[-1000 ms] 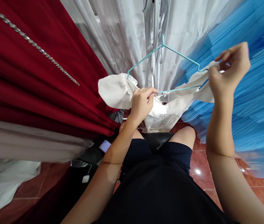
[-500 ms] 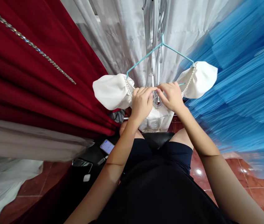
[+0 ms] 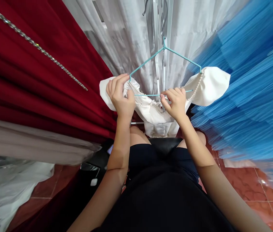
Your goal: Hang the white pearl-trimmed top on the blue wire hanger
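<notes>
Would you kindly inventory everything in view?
Hanger: one, turquoise, centre
Garment: one, white, on hanger
Drapes: several, whitish, behind
Poles: several, silver, behind
Tulle: several layers, blue, right
Curtain: one, red, left
Strand: one, silver, left
Cloths: two, beige and whitish, left
Phone: one, violet-screened, left
Small object: one, white, left
Seat: one, black, below
Tiles: several, red, floor
Clothes: two, black and navy, bottom
Legs: two, below
Left hand: one, on garment
Right hand: one, at crossbar

Black top (image 3: 165,196), navy shorts (image 3: 142,156), bare forearms, bare knees, ringless fingers (image 3: 174,96)
</notes>
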Motion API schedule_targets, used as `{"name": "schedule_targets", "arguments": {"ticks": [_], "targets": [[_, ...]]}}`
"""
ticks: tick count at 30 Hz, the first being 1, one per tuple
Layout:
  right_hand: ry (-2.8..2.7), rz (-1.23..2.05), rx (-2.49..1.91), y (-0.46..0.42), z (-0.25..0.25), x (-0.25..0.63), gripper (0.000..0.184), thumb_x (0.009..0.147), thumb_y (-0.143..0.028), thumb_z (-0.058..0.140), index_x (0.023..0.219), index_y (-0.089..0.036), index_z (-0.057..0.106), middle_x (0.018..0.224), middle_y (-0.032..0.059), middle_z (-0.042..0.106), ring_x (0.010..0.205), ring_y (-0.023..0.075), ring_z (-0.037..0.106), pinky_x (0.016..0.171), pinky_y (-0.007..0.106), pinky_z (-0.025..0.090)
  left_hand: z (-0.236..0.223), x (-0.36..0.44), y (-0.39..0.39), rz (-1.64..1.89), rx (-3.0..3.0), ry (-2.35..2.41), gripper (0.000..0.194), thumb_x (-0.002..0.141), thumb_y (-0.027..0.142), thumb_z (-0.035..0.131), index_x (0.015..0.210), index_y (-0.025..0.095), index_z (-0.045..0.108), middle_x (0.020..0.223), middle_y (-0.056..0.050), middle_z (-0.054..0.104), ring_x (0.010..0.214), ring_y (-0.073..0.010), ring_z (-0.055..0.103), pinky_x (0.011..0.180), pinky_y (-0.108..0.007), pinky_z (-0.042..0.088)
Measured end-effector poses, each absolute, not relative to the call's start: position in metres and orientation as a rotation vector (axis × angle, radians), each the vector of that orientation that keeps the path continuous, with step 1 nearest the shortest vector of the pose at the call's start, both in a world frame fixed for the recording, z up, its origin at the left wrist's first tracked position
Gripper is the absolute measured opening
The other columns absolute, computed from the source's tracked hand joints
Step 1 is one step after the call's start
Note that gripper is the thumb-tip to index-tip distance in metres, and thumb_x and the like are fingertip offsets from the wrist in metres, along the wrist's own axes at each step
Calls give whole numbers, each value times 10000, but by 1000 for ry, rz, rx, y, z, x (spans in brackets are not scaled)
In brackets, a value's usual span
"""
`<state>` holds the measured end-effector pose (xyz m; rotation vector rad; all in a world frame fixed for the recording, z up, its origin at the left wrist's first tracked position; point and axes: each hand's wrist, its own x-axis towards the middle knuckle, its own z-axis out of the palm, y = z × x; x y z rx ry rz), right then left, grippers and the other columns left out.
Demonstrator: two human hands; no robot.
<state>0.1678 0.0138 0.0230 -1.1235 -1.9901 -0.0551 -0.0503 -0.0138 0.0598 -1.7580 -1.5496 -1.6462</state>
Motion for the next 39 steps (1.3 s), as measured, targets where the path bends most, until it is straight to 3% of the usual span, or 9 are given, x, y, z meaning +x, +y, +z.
{"name": "schedule_targets", "arguments": {"ticks": [5,11,16,20,24,28,33,36,39], "targets": [[-1993,-62,-1139,12,25,169,405,1102,-443,408,933,-229,707,768,41,643,865,219,557,872,403,333,66,-77,4,-1778,-1785,-1533,355,899,33,454,1053,208,721,1050,-29,756,1068,-214,734,1020,-407,584],[-2049,0,-1136,8,33,171,393,1112,-440,423,968,-226,721,826,41,683,878,211,566,875,396,324,60,-126,24,-2140,-1385,-1327,211,952,50,507,960,162,685,913,1,702,899,-165,702,924,-400,612],[-2066,56,-1105,7,35,171,393,1117,-454,441,982,-227,733,823,28,683,859,197,567,860,379,315,22,-122,-7,-1988,-1356,-1648,176,960,293,626,1024,146,698,973,-59,727,952,-194,728,879,-371,602],[-2052,81,-1110,7,33,170,435,1124,-487,409,988,-233,734,803,32,663,852,202,560,875,380,317,-6,-80,-46,-1752,-1517,-1782,156,893,267,589,974,197,703,884,-56,733,834,-204,721,760,-338,598],[-2049,66,-1115,6,34,171,426,1120,-482,417,1009,-240,749,812,36,669,857,209,560,876,385,332,3,-31,-58,-1661,-1805,-1506,113,927,280,619,917,256,729,878,-60,731,954,-269,714,916,-466,601],[-2034,134,-1119,1,40,172,385,1109,-449,451,1037,-236,764,828,34,692,843,199,572,868,384,359,32,12,-49,-1541,-2002,-1599,203,954,214,611,1095,284,739,1187,-71,765,1314,-316,611,1181,-549,425],[-1964,364,-984,-15,51,177,296,1087,-411,508,1103,-246,753,1036,41,778,1000,199,685,961,400,469,40,24,-38,-1417,-2152,-1731,254,950,157,623,1134,293,732,1097,-25,803,1074,-291,664,1142,-515,356],[-1752,169,-1001,-19,55,189,283,1083,-391,477,1157,-261,718,1199,79,737,1187,240,674,1078,486,499,36,17,-35,-1378,-2191,-1713,264,898,134,662,1089,297,746,1046,-12,797,1020,-288,654,1112,-504,347],[-1520,-149,-1100,-5,55,210,321,1061,-441,518,1291,-271,666,1379,137,636,1393,319,540,1187,624,400,33,15,-33,-1355,-2187,-1717,242,893,161,677,1078,295,756,1014,-15,785,1014,-293,643,1110,-507,331]]}}
